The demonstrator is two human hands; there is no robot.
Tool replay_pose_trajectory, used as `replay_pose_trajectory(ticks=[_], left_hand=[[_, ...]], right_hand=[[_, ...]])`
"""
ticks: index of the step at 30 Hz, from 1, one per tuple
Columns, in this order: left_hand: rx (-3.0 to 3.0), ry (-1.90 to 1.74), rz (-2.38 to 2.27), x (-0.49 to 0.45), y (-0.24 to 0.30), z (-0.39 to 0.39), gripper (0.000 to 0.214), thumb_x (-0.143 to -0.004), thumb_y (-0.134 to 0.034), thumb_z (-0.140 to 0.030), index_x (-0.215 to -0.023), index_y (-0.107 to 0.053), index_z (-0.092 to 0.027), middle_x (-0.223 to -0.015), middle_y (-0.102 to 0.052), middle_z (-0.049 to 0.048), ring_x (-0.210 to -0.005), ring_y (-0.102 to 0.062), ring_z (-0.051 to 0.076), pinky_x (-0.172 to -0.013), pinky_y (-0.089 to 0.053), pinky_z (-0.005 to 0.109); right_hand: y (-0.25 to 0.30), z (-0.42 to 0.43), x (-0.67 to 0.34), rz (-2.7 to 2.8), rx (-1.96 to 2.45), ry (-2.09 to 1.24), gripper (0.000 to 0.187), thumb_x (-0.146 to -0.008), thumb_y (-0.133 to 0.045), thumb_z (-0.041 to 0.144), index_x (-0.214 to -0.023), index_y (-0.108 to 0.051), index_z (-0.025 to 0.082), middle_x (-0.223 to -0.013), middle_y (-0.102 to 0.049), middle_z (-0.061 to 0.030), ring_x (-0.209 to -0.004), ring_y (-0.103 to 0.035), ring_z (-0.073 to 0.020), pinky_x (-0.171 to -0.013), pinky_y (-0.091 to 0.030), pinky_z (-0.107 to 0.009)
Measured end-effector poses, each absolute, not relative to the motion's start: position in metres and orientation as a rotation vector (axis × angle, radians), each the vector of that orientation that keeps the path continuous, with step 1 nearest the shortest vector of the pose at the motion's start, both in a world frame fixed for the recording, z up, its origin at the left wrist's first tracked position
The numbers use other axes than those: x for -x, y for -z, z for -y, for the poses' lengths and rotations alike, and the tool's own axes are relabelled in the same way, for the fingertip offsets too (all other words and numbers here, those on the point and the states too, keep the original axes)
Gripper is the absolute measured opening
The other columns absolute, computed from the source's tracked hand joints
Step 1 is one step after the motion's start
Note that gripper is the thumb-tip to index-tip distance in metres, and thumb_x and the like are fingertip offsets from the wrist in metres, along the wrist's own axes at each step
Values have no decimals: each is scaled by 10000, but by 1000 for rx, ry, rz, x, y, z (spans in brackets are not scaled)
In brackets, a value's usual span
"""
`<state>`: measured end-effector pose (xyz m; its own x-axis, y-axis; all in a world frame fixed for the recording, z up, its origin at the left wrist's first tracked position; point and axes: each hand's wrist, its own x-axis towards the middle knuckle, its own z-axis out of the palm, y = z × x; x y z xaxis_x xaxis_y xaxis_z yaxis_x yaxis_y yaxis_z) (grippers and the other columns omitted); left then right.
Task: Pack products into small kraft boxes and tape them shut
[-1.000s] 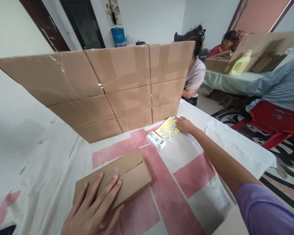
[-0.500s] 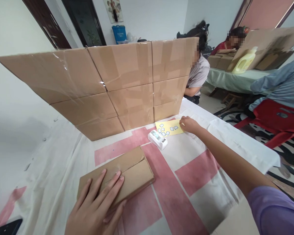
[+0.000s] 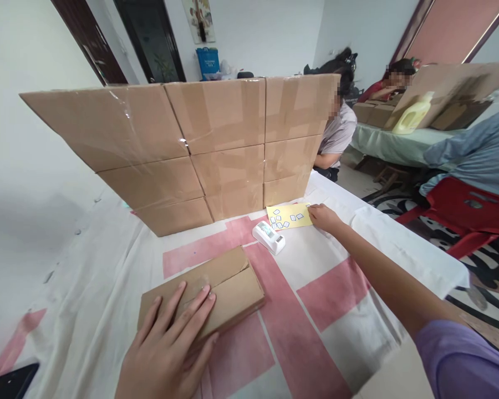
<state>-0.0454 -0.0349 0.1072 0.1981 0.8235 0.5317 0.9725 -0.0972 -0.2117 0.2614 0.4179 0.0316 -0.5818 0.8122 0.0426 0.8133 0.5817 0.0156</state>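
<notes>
Home packing room, stacked cardboard boxes (image 3: 216,144)

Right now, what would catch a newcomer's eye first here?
A wall of stacked cardboard boxes stands across the far side of the table and fills the view. Nearer, the left hand lies flat on a flat cardboard package, and the right hand reaches out to a yellow sheet of small stickers beside a small white device.
</notes>
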Motion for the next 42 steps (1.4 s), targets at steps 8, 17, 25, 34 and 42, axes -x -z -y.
replay_pose_trajectory(ticks=[8,17,25,34,42], left_hand=[[1946,344,1676,45,-106,35,561,-877,-617,-391,-1414,-556,-241,-1461,-584,-10,-1400,-471,329,-1167,-317,472],[1936,384,1693,43,-106,37,557,-881,-622,-386,-1414,-554,-242,-1459,-585,-26,-1404,-467,318,-1183,-306,467],[1963,379,1727,41,-111,36,560,-890,-625,-352,-1430,-532,-233,-1436,-608,3,-1432,-445,308,-1205,-306,471],[1852,364,1926,40,-108,32,791,-914,-570,-583,-1564,-343,-194,-1554,-475,106,-1459,-406,340,-1242,-235,506],[1871,348,1869,36,-112,27,728,-887,-659,-526,-1519,-428,-248,-1447,-597,62,-1331,-559,310,-1156,-383,462]], right_hand=[[-24,-417,-258,2769,1419,94,439,-934,-447,237,-1340,-610,207,-1539,-477,-137,-1084,-558,-324,-928,-454,-452],[-19,-415,-255,2673,1465,75,487,-909,-443,238,-1376,-570,187,-1439,-598,-103,-1031,-515,-340,-864,-488,-453],[-8,-401,-249,2477,1477,41,468,-941,-380,216,-1343,-611,151,-1472,-573,-101,-1032,-510,-337,-922,-445,-475],[-35,-357,-236,2186,1078,-177,415,-1002,-380,337,-1235,-681,172,-1433,-590,-119,-1240,-502,-330,-1066,-383,-509],[-60,-236,-171,2404,-156,-987,849,-903,-610,591,-1606,-264,263,-1604,-398,-114,-1462,-379,-305,-1195,-292,-495]])
